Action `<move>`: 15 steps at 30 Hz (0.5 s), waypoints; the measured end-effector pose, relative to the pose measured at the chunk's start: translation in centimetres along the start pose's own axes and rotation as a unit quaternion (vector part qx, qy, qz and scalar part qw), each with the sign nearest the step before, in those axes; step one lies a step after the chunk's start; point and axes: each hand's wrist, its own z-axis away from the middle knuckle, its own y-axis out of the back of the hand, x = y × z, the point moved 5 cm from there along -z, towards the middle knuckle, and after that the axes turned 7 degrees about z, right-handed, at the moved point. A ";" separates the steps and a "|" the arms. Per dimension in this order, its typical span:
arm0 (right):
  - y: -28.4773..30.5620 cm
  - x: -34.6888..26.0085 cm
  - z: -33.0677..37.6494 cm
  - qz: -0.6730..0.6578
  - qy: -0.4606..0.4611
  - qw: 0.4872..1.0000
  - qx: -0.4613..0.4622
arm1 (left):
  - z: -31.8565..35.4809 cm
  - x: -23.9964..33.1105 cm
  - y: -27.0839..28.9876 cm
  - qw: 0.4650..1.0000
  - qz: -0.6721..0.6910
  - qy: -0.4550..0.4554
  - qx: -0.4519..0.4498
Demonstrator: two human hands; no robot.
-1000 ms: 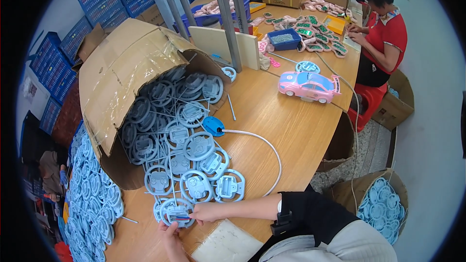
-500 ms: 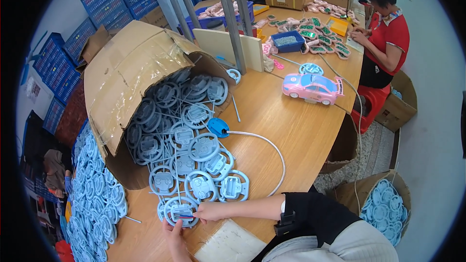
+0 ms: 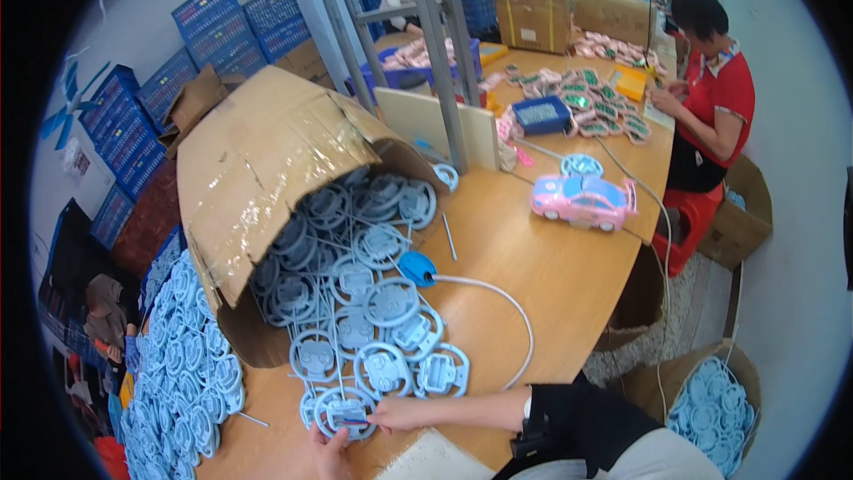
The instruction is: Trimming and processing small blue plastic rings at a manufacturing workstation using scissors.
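A light blue plastic toy steering wheel (image 3: 334,412) lies at the near edge of a heap of like wheels. My left hand (image 3: 330,455) grips its near rim, thumb on top. My right hand (image 3: 398,414) reaches across from the right, its fingers closed at the wheel's hub. A thin red and blue strip (image 3: 355,422) shows at the fingertips; what exactly the fingers pinch is too small to make out. Just beyond lie more blue wheels (image 3: 386,370) with open backs, several with long thin rods.
A tipped cardboard box (image 3: 267,169) spills the wheels onto the wooden table (image 3: 569,302). A blue disc (image 3: 417,268) with a white cable, a pink toy car (image 3: 583,202) and a metal frame (image 3: 444,62) stand beyond. At right sits a person in red (image 3: 724,107).
The whole view has shifted, so the scene sits lower and slightly right. Both hands remain at the same steering wheel, with little visible change in their grip.
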 end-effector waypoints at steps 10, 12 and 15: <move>0.6 -1.0 1.4 -0.054 -0.056 0.996 -0.043 | 1.2 0.7 -1.5 0.997 -0.043 0.042 0.045; 0.9 -1.5 1.8 -0.062 -0.064 0.995 -0.046 | 1.3 1.2 -2.2 0.997 -0.047 0.037 0.041; 0.7 -1.1 1.5 -0.073 -0.067 0.994 -0.048 | 1.3 1.4 -2.3 0.998 -0.050 0.032 0.032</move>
